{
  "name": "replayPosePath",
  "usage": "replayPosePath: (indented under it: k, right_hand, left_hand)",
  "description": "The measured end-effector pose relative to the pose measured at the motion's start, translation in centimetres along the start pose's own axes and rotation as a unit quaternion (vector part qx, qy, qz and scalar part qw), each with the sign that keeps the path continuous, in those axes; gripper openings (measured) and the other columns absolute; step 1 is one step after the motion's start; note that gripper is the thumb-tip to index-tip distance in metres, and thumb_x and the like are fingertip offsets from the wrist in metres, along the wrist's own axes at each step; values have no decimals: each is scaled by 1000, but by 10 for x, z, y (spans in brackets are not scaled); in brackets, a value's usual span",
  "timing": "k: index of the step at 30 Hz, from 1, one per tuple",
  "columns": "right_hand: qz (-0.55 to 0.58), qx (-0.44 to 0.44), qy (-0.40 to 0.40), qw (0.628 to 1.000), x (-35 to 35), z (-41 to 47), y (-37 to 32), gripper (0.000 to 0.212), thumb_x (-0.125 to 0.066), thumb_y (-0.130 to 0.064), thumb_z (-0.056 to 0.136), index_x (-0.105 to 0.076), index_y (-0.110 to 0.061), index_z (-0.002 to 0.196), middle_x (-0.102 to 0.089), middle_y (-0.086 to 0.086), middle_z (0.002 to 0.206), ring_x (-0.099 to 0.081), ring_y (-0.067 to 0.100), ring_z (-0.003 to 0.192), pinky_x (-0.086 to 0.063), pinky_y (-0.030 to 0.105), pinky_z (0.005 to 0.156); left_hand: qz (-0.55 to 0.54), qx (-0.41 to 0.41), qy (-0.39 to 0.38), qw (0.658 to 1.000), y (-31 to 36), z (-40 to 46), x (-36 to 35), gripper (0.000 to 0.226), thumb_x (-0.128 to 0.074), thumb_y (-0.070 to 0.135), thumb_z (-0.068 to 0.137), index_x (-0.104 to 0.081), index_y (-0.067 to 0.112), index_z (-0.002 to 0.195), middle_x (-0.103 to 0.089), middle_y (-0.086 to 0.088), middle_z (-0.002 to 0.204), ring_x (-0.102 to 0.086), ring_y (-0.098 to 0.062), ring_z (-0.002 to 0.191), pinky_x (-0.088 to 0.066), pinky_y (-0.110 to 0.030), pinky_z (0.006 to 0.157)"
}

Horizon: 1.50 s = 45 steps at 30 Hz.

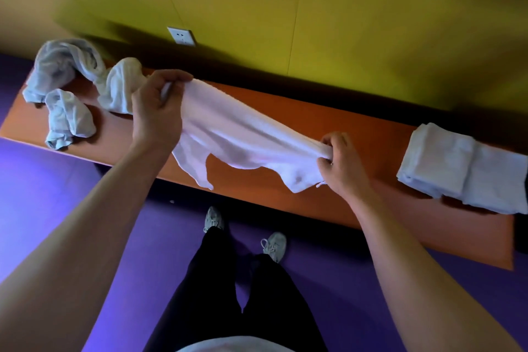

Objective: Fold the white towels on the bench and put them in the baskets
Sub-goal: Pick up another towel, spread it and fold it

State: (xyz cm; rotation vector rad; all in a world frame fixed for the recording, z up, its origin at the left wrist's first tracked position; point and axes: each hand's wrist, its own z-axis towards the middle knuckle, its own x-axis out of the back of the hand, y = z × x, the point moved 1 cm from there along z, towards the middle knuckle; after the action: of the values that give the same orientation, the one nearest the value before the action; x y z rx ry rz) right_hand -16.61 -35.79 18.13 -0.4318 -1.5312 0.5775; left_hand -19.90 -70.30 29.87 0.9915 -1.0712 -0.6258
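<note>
Spanning the orange bench, a white towel hung stretched between both hands. The left hand gripped one end above the bench's crumpled towels; the right hand pinched the other end, nearer the folded towels.
</note>
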Motion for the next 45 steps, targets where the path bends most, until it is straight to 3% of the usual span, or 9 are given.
replayPosePath:
  k: [5, 10, 13, 16, 22, 27, 32, 41, 45]
  right_hand:
    - [-175, -190, 52, 965, -5, -23, 49, 25, -70, -1, 85, -61, -12, 106, -65, 11, 106, -63, 34, 97, -49, 45, 83]
    - [-15, -386, 51, 921, 4, -51, 86, 25, -52, -3, 96, -63, -7, 119, -65, 18, 123, -61, 38, 111, -42, 35, 80]
    - [28, -374, 8, 927, 10, -67, 99, 29, -57, -10, 97, -63, -6, 125, -65, 19, 128, -59, 37, 117, -44, 37, 90]
    - [-57, -337, -67, 937, 13, -77, 109, 37, -56, -11, 98, -58, -1, 134, -59, 26, 134, -55, 42, 124, -43, 44, 101]
    - [-191, -285, 124, 931, 25, -42, 82, 19, -54, -5, 94, -65, -2, 110, -55, 30, 115, -58, 52, 95, -47, 56, 85]
    - [-176, -301, 119, 930, 2, 32, 89, 29, -47, -7, 101, -59, -6, 128, -59, 27, 126, -57, 51, 110, -44, 53, 97]
    - [-207, -262, 72, 940, -53, 95, 130, 32, -48, -10, 102, -62, -5, 130, -59, 29, 125, -55, 48, 117, -48, 50, 91]
    - [-147, -324, 61, 933, -126, 152, 198, 30, -53, -18, 101, -62, -14, 128, -65, 17, 129, -61, 40, 120, -49, 42, 98]
    - [-97, -363, 69, 924, -127, 163, 209, 28, -52, -15, 102, -62, -12, 129, -64, 15, 130, -60, 37, 120, -47, 36, 93]
  left_hand:
    - [21, 4, 4, 1000, -14, -4, 6, 22, -52, 8, 93, -71, 16, 101, -69, 8, 98, -60, 2, 95, -42, -14, 89]
    - [49, 71, 30, 996, -43, -19, 22, 31, -45, 1, 91, -70, 20, 99, -69, 3, 102, -57, 3, 95, -38, -6, 87]
    - [95, 133, 42, 986, -76, -33, 34, 34, -41, 3, 89, -69, 22, 96, -66, 2, 98, -58, -11, 97, -42, -15, 87]
    - [128, 188, 122, 966, -105, -47, 42, 33, -38, 7, 86, -67, 19, 95, -68, -1, 97, -60, -25, 100, -45, -34, 90]
    - [140, 180, 201, 953, -120, -32, 38, 32, -35, 2, 84, -64, 12, 94, -63, 2, 93, -56, -14, 92, -36, -19, 83]
    - [150, 168, 137, 965, -180, 42, 10, 35, -36, 5, 82, -68, 16, 89, -68, -11, 99, -61, -24, 97, -45, -34, 90]
    - [225, 207, 58, 950, -258, 107, -43, 45, -32, 4, 81, -69, 29, 90, -69, -7, 106, -56, -34, 107, -45, -42, 94]
    - [323, 156, -122, 925, -340, 180, -119, 54, -41, -5, 86, -66, 21, 126, -62, -17, 129, -50, -38, 121, -34, -40, 108]
    - [333, 163, -201, 907, -360, 196, -139, 53, -60, 10, 93, -50, 20, 144, -43, -19, 147, -42, -42, 133, -34, -50, 115]
